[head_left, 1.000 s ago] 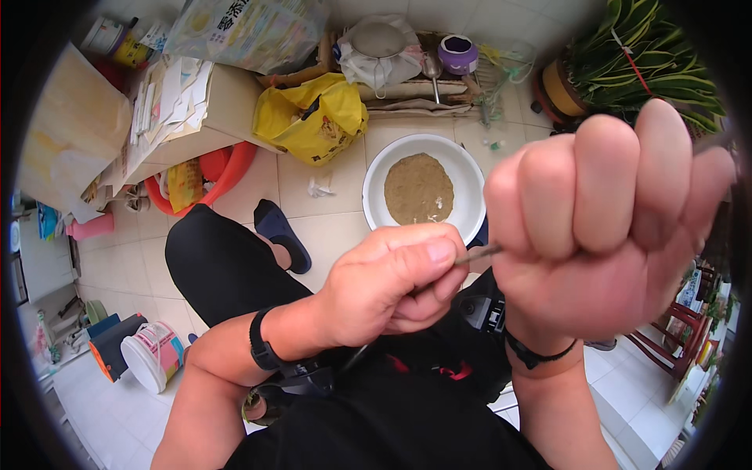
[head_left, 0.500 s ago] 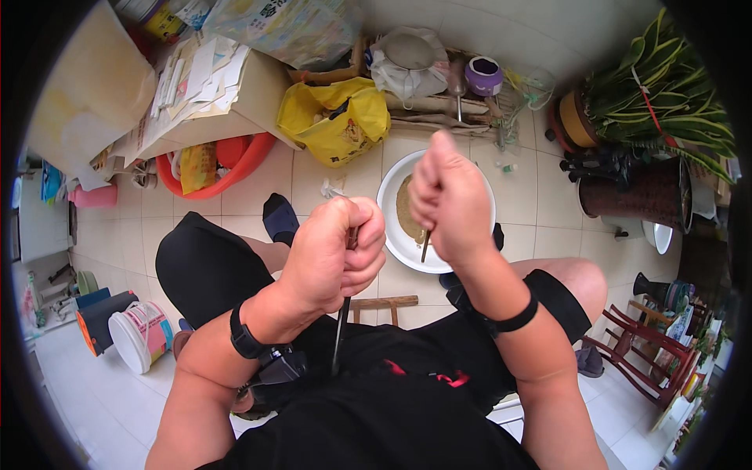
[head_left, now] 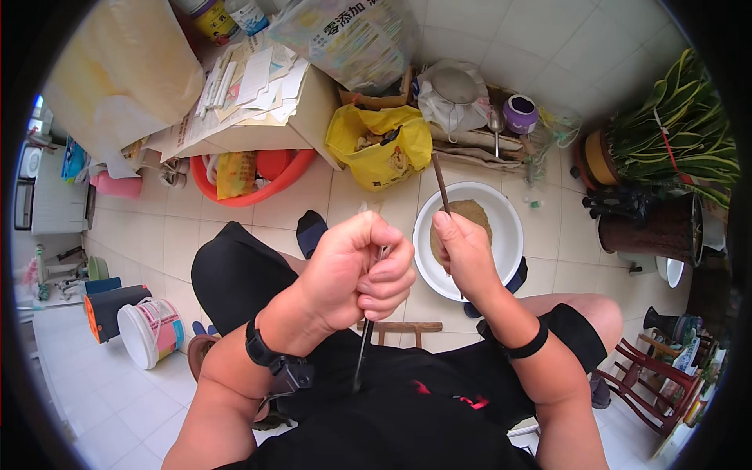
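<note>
My left hand (head_left: 352, 274) is closed in a fist around a thin metal rod (head_left: 363, 356). The rod's dark, shiny lower part slants down in front of my black shirt. A slim brown stick (head_left: 441, 184) is pinched in my right hand (head_left: 468, 257), thumb along it. Its long end points up and away, and a short tip shows below the fingers. Below and beyond the right hand, a white basin (head_left: 515, 235) sits on the tiled floor. A flat tan mass (head_left: 473, 211) lies in it, partly covered by that hand.
Ahead stand a yellow bag (head_left: 376, 157), a red tub (head_left: 294, 174) and a paper-topped box (head_left: 313, 117). Potted plants (head_left: 666, 125) are at the far right. A white bucket (head_left: 149, 333) is at the left. A small wooden stool (head_left: 419, 327) stands between my legs.
My right hand has lowered and turned; the stick's long end now rises above it. My left fist still grips the rod. The whole scene has shifted right and down in the picture.
</note>
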`<action>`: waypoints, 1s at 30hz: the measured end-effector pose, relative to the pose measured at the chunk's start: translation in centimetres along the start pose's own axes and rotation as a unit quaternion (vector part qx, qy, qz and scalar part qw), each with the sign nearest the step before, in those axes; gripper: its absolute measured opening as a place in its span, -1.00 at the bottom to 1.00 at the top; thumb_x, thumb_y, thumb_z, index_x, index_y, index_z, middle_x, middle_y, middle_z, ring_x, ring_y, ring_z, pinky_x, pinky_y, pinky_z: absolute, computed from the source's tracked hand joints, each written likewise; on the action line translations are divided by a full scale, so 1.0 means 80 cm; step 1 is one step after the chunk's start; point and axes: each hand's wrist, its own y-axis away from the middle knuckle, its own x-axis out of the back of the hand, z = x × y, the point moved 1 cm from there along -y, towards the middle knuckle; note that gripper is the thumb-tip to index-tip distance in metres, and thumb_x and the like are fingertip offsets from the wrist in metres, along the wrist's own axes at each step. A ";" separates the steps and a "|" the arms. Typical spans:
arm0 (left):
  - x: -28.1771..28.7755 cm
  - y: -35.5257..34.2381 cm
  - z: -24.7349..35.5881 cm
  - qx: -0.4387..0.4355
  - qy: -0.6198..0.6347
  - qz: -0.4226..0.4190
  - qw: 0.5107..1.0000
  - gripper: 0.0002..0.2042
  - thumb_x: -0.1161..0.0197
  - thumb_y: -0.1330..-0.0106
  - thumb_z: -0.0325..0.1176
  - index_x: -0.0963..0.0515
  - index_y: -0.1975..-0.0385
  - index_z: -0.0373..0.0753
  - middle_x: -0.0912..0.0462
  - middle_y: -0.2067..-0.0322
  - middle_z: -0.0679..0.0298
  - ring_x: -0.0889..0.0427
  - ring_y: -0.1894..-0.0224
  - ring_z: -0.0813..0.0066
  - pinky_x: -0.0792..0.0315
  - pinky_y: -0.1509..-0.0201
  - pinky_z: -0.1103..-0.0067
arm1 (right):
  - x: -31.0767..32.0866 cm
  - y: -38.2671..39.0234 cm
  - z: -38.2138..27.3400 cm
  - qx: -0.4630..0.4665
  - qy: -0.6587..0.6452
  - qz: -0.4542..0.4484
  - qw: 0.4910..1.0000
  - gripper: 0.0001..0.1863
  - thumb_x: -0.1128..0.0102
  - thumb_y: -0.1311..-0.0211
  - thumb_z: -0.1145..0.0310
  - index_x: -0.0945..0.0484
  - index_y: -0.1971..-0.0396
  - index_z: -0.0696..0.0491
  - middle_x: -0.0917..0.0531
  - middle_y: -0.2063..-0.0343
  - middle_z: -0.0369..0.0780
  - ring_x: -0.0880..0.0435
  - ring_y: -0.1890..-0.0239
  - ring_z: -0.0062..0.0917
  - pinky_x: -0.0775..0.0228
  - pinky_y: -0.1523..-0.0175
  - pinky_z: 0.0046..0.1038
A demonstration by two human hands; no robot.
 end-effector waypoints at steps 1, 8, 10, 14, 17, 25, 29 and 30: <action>0.000 0.001 -0.003 0.017 0.014 0.005 1.000 -0.59 0.18 -0.40 -0.14 -0.21 0.75 -0.10 -0.15 0.82 0.40 -0.12 0.77 0.53 -0.13 0.73 0.56 | -0.001 0.000 0.001 0.017 0.032 -0.001 0.999 -0.47 -0.04 -0.60 -0.01 -0.40 0.54 0.09 -0.35 0.63 -0.41 -0.26 0.52 -0.69 -0.17 0.40 -0.49; -0.004 0.001 -0.027 -0.059 -0.020 0.078 0.995 -0.61 0.17 -0.41 -0.18 -0.17 0.73 -0.09 -0.11 0.79 0.41 -0.04 0.76 0.56 -0.02 0.72 0.56 | -0.001 -0.011 0.003 0.038 0.031 -0.002 0.999 -0.47 -0.06 -0.59 0.02 -0.38 0.53 0.11 -0.32 0.61 -0.40 -0.25 0.49 -0.69 -0.18 0.39 -0.49; -0.012 -0.005 -0.033 -0.072 -0.017 0.092 0.993 -0.60 0.17 -0.45 -0.21 -0.13 0.72 -0.10 -0.07 0.79 0.43 0.01 0.78 0.60 0.07 0.71 0.58 | 0.001 -0.014 0.005 0.040 0.029 -0.015 0.999 -0.49 -0.07 -0.59 0.04 -0.39 0.52 0.11 -0.33 0.61 -0.40 -0.25 0.48 -0.69 -0.20 0.38 -0.48; 0.016 -0.018 -0.015 -0.045 0.004 0.090 0.995 -0.59 0.15 -0.50 -0.14 -0.15 0.68 -0.07 -0.07 0.78 0.45 -0.02 0.78 0.60 0.03 0.72 0.59 | -0.016 -0.014 0.021 0.036 0.074 -0.028 0.996 -0.51 -0.07 -0.59 0.05 -0.44 0.47 0.16 -0.35 0.60 -0.33 -0.31 0.46 -0.65 -0.29 0.33 -0.44; 0.029 -0.021 0.009 -0.095 -0.004 0.116 0.989 -0.54 0.18 -0.57 -0.07 -0.22 0.64 -0.11 -0.11 0.76 0.46 -0.07 0.77 0.60 -0.02 0.73 0.61 | -0.025 -0.019 0.066 0.010 0.085 -0.034 0.996 -0.49 -0.04 -0.59 0.03 -0.46 0.46 0.18 -0.39 0.60 -0.29 -0.35 0.46 -0.62 -0.32 0.31 -0.41; 0.011 -0.002 0.011 -0.071 0.066 0.056 0.994 -0.57 0.17 -0.52 -0.13 -0.37 0.59 -0.23 -0.20 0.74 0.39 -0.22 0.69 0.50 -0.29 0.57 0.50 | -0.039 -0.012 0.118 -0.033 0.225 -0.116 0.967 -0.49 -0.05 -0.51 0.02 -0.55 0.38 0.25 -0.62 0.49 0.07 -0.62 0.39 -0.11 -0.45 0.16 -0.15; -0.005 -0.006 0.003 -0.069 0.048 0.080 0.993 -0.62 0.13 -0.44 -0.19 -0.37 0.61 -0.24 -0.22 0.75 0.37 -0.20 0.70 0.48 -0.28 0.59 0.48 | -0.037 -0.017 0.120 -0.008 0.227 -0.115 0.967 -0.49 -0.05 -0.51 0.02 -0.56 0.37 0.23 -0.64 0.46 0.09 -0.64 0.36 -0.06 -0.45 0.16 -0.13; -0.004 -0.004 -0.001 -0.073 0.042 0.089 0.992 -0.64 0.12 -0.41 -0.20 -0.37 0.62 -0.23 -0.22 0.75 0.37 -0.19 0.71 0.48 -0.27 0.60 0.48 | -0.038 -0.019 0.121 -0.012 0.227 -0.114 0.967 -0.49 -0.05 -0.51 0.02 -0.56 0.37 0.23 -0.64 0.46 0.09 -0.64 0.36 -0.06 -0.45 0.16 -0.13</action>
